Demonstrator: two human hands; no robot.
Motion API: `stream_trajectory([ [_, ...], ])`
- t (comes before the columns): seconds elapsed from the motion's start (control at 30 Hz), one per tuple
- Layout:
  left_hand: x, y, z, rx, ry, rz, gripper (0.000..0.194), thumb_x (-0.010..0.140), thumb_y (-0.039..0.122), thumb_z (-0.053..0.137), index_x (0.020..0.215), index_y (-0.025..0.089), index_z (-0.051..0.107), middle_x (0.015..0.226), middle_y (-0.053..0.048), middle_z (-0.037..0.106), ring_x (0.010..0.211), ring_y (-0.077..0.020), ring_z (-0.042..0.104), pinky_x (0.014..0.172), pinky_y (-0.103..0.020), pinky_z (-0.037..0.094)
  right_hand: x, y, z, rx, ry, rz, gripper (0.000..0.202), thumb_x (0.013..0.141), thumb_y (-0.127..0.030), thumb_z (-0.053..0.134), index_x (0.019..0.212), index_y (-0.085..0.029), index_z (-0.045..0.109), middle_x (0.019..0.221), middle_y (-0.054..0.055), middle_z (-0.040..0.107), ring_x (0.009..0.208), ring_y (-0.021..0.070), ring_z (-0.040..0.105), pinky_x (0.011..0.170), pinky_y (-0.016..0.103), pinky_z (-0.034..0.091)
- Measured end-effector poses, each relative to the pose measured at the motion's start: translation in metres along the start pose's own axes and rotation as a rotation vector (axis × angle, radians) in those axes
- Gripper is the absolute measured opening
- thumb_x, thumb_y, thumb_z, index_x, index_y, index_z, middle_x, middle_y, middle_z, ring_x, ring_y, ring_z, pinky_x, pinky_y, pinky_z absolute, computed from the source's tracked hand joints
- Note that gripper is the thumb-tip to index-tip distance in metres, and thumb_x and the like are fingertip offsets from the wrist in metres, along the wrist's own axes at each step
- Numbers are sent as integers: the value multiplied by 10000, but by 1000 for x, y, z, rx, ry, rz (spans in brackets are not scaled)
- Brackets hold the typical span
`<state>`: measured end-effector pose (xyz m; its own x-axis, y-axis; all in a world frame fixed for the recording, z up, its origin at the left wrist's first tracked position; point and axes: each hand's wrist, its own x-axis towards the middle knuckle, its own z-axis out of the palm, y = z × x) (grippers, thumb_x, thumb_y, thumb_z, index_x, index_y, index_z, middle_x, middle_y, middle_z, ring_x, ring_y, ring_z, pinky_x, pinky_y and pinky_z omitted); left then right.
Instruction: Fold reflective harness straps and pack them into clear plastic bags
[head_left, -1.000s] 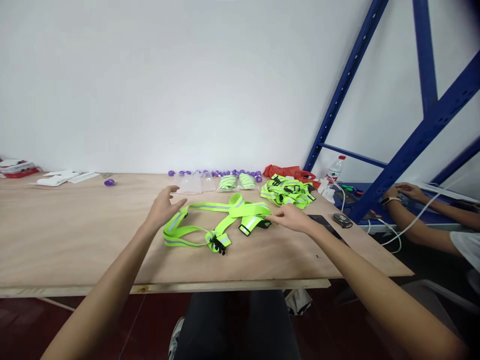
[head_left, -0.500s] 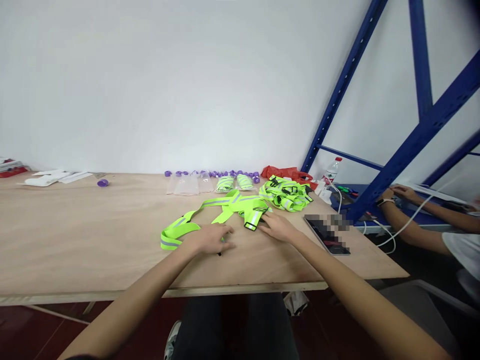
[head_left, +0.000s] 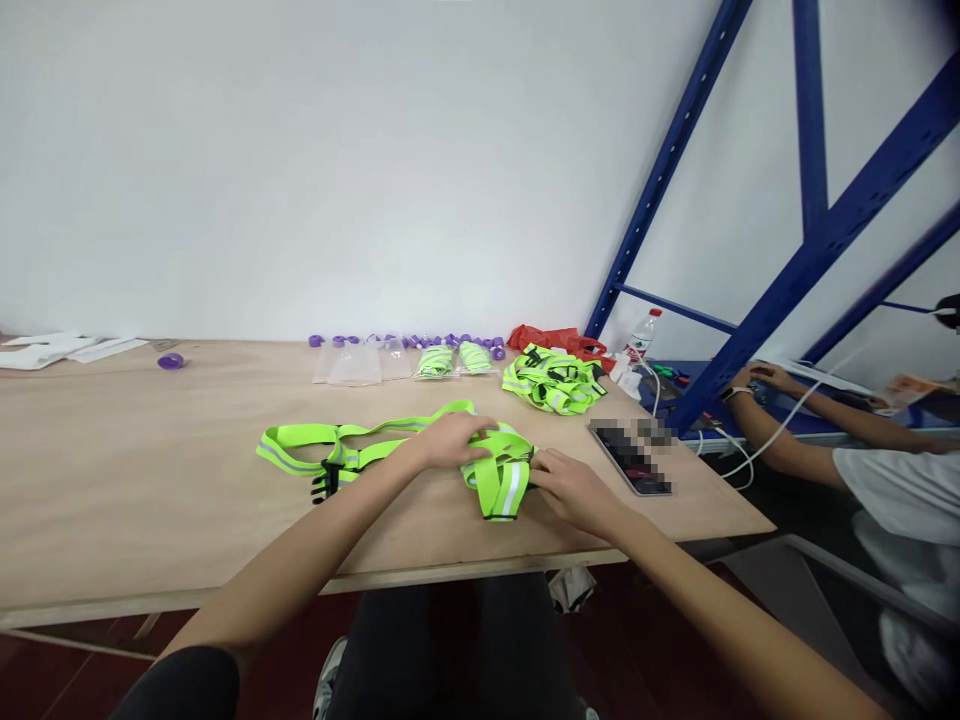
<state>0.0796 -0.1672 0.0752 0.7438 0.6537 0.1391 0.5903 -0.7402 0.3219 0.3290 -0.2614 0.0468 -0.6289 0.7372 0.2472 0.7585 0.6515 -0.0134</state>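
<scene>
The green strap (head_left: 495, 490) lies on the table (head_left: 187, 460) near its front edge, bunched in folds between the 2 hands, with a loop stretching out to the left. A black buckle (head_left: 325, 482) is on that loop. The left hand (head_left: 454, 440) grasps the folds from the left, fingers over the top; the right hand (head_left: 566, 488) grips their right edge with bent fingers.

Behind the bundle, slightly right, is a pile (head_left: 555, 385) of similar straps, with a red bag (head_left: 562, 341) just behind it. Left of the pile are 2 packs (head_left: 436, 362) of folded green strap, then clear bags (head_left: 354, 364). Purple pieces (head_left: 451, 342) line the wall; 1 more (head_left: 171, 361) sits well left, near white papers (head_left: 45, 352). A phone (head_left: 628, 458), partly pixelated, lies right of the right hand. Beyond stand a bottle (head_left: 643, 337) and a blue rack (head_left: 787, 280), past which another person's hands (head_left: 763, 376) show.
</scene>
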Motion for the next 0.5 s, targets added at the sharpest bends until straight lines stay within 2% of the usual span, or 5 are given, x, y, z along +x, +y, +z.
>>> stream_trajectory([
  [0.07,11,-8,1,-16,8,-2,219,908,341,588,1017,224,738,973,-62,754,887,-235,675,818,-306,477,-9,-1,-9,26,54,4,366,901,-73,412,997,-224,732,946,101,663,889,228,608,737,331,515],
  [0.13,15,-23,-2,-10,69,-57,238,928,306,534,925,205,750,921,-74,744,851,-232,669,799,-308,473,-22,0,-17,79,119,25,359,883,-58,422,950,-227,731,924,95,654,869,220,613,723,321,511],
  [0.33,6,-77,-25,46,288,-407,304,887,296,523,1020,182,772,1091,-138,706,968,-291,657,796,-342,481,-73,13,-36,303,356,199,264,880,-128,501,902,-253,732,898,78,657,850,224,646,731,335,537],
  [0.43,1,-92,-33,43,319,-569,302,871,327,544,1004,207,786,1000,-121,752,940,-305,671,739,-332,477,-91,17,-45,386,369,301,176,887,-210,579,933,-255,742,919,80,684,852,240,665,732,350,546],
  [0.5,1,-96,-37,19,308,-620,276,852,343,572,962,215,791,939,-105,772,895,-302,685,699,-319,471,-95,16,-51,441,353,339,140,888,-268,610,912,-248,747,916,84,695,857,251,670,733,357,547],
])
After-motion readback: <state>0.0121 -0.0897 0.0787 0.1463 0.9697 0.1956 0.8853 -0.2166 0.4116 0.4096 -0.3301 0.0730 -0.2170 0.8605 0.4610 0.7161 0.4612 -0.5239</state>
